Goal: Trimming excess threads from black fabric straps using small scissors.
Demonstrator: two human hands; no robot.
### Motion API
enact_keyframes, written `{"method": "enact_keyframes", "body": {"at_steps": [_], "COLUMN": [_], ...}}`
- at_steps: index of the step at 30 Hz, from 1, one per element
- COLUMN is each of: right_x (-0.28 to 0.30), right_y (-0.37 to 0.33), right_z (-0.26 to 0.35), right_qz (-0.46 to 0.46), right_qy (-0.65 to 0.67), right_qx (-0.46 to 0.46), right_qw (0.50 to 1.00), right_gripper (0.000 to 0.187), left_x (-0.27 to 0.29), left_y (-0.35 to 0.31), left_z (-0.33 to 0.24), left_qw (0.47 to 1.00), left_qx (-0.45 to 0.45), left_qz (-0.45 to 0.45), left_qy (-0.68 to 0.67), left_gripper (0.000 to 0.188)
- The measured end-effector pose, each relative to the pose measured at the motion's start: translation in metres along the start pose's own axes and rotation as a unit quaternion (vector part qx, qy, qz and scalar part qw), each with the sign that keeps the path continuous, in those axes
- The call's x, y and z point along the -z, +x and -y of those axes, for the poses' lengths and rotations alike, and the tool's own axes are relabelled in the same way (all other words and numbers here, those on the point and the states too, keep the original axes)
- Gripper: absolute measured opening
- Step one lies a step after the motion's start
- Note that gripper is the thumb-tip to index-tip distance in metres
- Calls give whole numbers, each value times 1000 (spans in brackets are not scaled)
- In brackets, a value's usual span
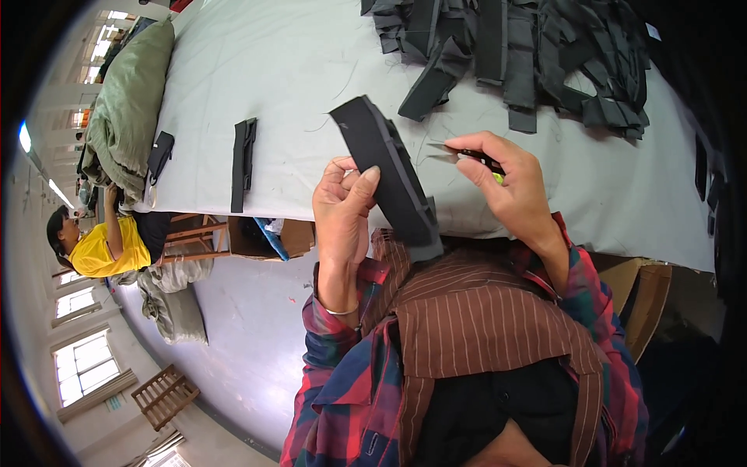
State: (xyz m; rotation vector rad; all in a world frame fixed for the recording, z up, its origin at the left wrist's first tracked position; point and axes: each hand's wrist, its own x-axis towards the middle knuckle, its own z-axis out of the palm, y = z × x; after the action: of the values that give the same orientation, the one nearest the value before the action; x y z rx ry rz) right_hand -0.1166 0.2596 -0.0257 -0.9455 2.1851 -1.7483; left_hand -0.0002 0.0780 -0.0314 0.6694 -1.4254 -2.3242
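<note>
My left hand (345, 204) pinches a black fabric strip (387, 167), thumb on its face and fingers behind. The strip is tilted, its upper end pointing away to the left, and a loose thread sticks out from that end. To its right, my right hand (507, 180) is closed on a pair of thread snips (471, 154) with dark handles. Their thin metal blades point left at the strip, apart from it. A small bright green spot shows under my right palm; what it belongs to is partly hidden.
A heap of black fabric strips (520, 58) covers the far right of the white-covered table (264, 70). One black strip (243, 165) lies alone on the left. Beyond it are a small black piece (160, 154) and a green-grey sack (131, 97). A person in yellow (109, 247) works at the left.
</note>
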Motion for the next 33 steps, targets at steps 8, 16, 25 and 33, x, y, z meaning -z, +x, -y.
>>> {"method": "enact_keyframes", "body": {"at_steps": [8, 16, 25, 33], "right_x": [-7, -12, -14, -17], "right_y": [7, 9, 9, 7], "right_z": [-3, -11, -11, -15], "right_qz": [-21, -71, -88, -93], "right_qy": [-184, -199, -232, -201], "right_qx": [189, 187, 188, 180], "right_qw": [964, 959, 950, 958], "right_gripper": [22, 18, 18, 17], "left_x": [-17, -18, -13, -9], "left_y": [-5, -7, -7, -8], "left_z": [9, 10, 14, 17], "left_qw": [999, 999, 998, 998], "left_qx": [33, 47, 48, 55], "left_qz": [3, 23, 31, 31], "left_qy": [3, -9, -21, -19], "left_gripper": [21, 25, 25, 24]}}
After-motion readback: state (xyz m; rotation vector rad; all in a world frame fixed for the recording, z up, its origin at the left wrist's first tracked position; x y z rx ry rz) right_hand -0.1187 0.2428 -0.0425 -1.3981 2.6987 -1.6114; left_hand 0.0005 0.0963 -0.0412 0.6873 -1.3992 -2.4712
